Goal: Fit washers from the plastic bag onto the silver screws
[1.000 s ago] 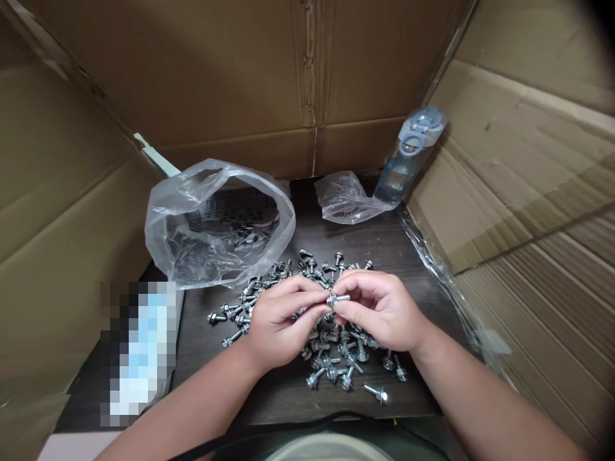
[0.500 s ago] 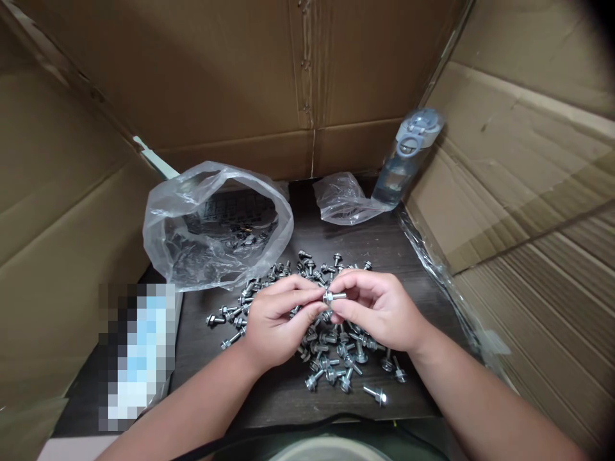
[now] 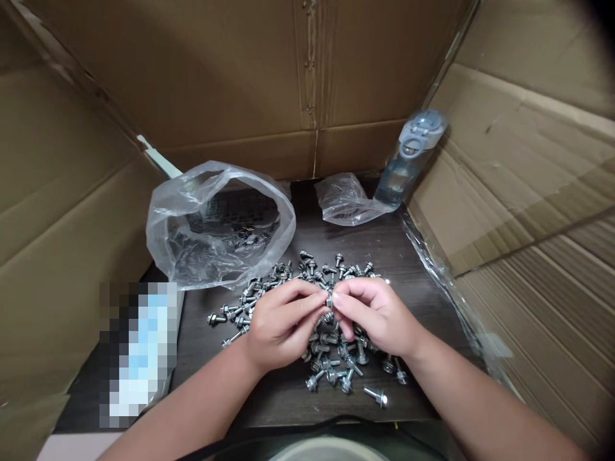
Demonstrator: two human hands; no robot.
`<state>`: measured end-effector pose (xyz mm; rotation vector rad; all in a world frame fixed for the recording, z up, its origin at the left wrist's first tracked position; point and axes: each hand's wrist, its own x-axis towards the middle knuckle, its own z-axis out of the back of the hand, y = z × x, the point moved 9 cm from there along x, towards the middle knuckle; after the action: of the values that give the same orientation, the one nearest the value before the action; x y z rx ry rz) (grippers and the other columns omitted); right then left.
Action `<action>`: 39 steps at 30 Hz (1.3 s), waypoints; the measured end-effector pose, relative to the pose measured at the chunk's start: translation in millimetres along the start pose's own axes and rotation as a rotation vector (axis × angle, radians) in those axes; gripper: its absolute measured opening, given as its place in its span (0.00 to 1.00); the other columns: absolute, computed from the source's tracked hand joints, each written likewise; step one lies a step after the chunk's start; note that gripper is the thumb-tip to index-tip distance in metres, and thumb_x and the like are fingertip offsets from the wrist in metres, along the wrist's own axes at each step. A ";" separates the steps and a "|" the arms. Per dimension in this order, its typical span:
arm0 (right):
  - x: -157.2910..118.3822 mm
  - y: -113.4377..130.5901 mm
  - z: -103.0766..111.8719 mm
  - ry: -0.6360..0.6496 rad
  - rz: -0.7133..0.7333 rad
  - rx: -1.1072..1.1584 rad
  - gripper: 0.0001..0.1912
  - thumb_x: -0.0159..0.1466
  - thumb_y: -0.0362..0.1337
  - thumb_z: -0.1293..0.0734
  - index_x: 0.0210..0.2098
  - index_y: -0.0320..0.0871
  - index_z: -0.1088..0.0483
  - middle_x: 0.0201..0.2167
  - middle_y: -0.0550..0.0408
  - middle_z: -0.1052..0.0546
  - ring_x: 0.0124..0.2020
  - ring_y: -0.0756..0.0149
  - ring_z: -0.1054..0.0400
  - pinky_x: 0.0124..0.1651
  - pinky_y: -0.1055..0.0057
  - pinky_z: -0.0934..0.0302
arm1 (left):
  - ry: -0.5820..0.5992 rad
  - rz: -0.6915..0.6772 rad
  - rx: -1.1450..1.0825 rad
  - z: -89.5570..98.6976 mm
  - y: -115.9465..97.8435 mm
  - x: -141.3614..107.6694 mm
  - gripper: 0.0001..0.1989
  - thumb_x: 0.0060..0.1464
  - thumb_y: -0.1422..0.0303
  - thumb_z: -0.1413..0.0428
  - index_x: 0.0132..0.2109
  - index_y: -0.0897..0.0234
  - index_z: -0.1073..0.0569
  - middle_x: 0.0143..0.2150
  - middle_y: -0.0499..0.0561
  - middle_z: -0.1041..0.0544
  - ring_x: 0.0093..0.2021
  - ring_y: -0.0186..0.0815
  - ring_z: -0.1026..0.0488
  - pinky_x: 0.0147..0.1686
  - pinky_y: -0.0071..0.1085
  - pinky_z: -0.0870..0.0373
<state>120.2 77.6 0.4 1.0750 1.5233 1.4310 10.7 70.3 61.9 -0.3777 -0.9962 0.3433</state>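
Several silver flanged bolts (image 3: pixel 346 381) lie in a loose pile on the dark table (image 3: pixel 384 246), under and around both hands. Over the pile, my left hand (image 3: pixel 286 323) pinches a small metal bolt (image 3: pixel 329 301) between thumb and fingers. My right hand (image 3: pixel 377 314) meets it from the right, its thumb and forefinger closed at the same bolt. Fingertips hide most of that bolt, and its shank can hardly be made out.
An open clear plastic bag (image 3: pixel 163 234) with small dark parts inside stands at the back left. Behind the pile are a flattened clear bag (image 3: pixel 346 202) and a water bottle (image 3: pixel 406 160). Cardboard walls (image 3: pixel 230 77) enclose the table. A pixelated object (image 3: pixel 144 352) lies at left.
The fingers of my right hand have closed in over the bolt, covering the shank that showed before. My left hand stays nearly in place. The whole view has shifted slightly.
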 end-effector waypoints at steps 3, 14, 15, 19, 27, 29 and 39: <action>-1.7 11.1 2.5 -0.035 0.085 -0.120 0.15 0.67 0.42 0.39 0.27 0.39 0.33 0.19 0.57 0.31 0.21 0.72 0.37 0.28 0.74 0.40 | -0.036 0.071 -0.097 0.3 6.5 -0.5 0.18 0.51 0.82 0.43 0.49 0.64 0.25 0.36 0.54 0.24 0.34 0.30 0.27 0.33 0.26 0.27; 2.5 -1.1 16.6 -0.070 -0.060 -0.114 0.14 0.64 0.44 0.35 0.33 0.36 0.30 0.20 0.54 0.27 0.22 0.71 0.32 0.28 0.74 0.35 | 0.022 0.084 -0.013 -7.3 14.4 -0.7 0.12 0.51 0.81 0.42 0.44 0.68 0.23 0.35 0.55 0.23 0.33 0.30 0.27 0.33 0.25 0.28; 3.3 -4.9 19.1 -0.085 -0.091 -0.107 0.14 0.62 0.44 0.33 0.33 0.36 0.29 0.19 0.55 0.27 0.21 0.71 0.32 0.27 0.74 0.35 | 0.038 0.087 0.005 -9.2 16.0 -0.6 0.11 0.51 0.80 0.42 0.43 0.68 0.23 0.34 0.55 0.23 0.33 0.30 0.27 0.32 0.25 0.28; 6.1 -15.2 23.1 -0.134 -0.172 -0.040 0.16 0.59 0.44 0.30 0.31 0.35 0.29 0.17 0.55 0.27 0.18 0.72 0.32 0.23 0.76 0.36 | 0.062 0.119 0.045 -12.5 22.0 -0.6 0.09 0.52 0.78 0.41 0.41 0.67 0.23 0.34 0.54 0.23 0.32 0.30 0.26 0.32 0.25 0.28; 6.2 -11.0 18.0 -0.138 -0.143 0.087 0.17 0.57 0.45 0.29 0.31 0.34 0.29 0.17 0.55 0.26 0.18 0.72 0.31 0.24 0.76 0.33 | 0.051 0.160 -0.042 -12.6 23.4 -2.1 0.11 0.51 0.76 0.40 0.44 0.68 0.24 0.32 0.53 0.22 0.29 0.29 0.27 0.31 0.24 0.29; 5.8 -11.9 15.9 -0.115 -0.140 0.098 0.17 0.56 0.44 0.28 0.32 0.34 0.29 0.18 0.55 0.25 0.19 0.72 0.30 0.26 0.75 0.33 | 0.049 0.160 -0.030 -12.7 23.8 -2.9 0.10 0.52 0.77 0.41 0.44 0.67 0.24 0.33 0.53 0.21 0.30 0.29 0.26 0.31 0.24 0.29; 4.0 -19.8 11.4 0.007 -0.210 0.011 0.11 0.60 0.40 0.32 0.31 0.36 0.32 0.16 0.57 0.28 0.17 0.73 0.34 0.23 0.76 0.37 | 0.078 -0.019 0.035 -15.3 11.6 -4.1 0.14 0.52 0.78 0.41 0.47 0.69 0.26 0.38 0.57 0.22 0.36 0.32 0.24 0.35 0.27 0.25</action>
<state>128.1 85.1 -20.1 0.8879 1.5996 1.2838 20.6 76.5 46.1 -0.3470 -0.9160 0.3264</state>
